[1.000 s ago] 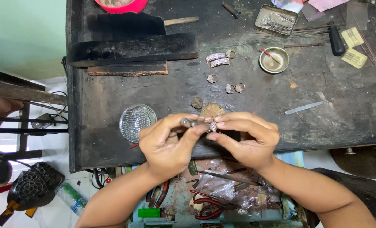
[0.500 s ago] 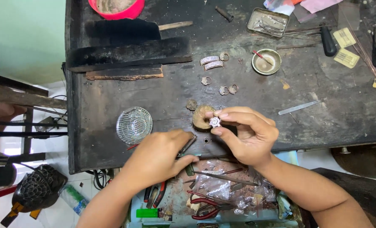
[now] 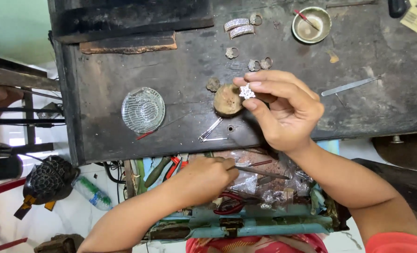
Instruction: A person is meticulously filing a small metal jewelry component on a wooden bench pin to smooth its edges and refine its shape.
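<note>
The right hand (image 3: 283, 110) pinches a small, silvery, star-shaped ornament (image 3: 247, 91) between thumb and fingertips, just above a round wooden block (image 3: 227, 100) on the dark bench (image 3: 180, 61). The left hand (image 3: 208, 178) is closed around a thin tool (image 3: 260, 172) over the open drawer (image 3: 246, 206).

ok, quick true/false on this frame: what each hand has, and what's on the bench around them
1. The right hand pinches a small silvery star-shaped piece in its fingertips. True.
2. The left hand rests on the bench top beside the glass dish. False: it is below the bench edge, over the open drawer of tools, on a thin metal tool.
3. The glass dish lies left of the round wooden block. True.
4. The small metal bowl holds a red-handled stick. True.
5. Both hands grip the star-shaped piece. False: only the right hand does.
6. The flat metal strip lies under the left hand. False: it lies on the bench, right of the right hand.
</note>
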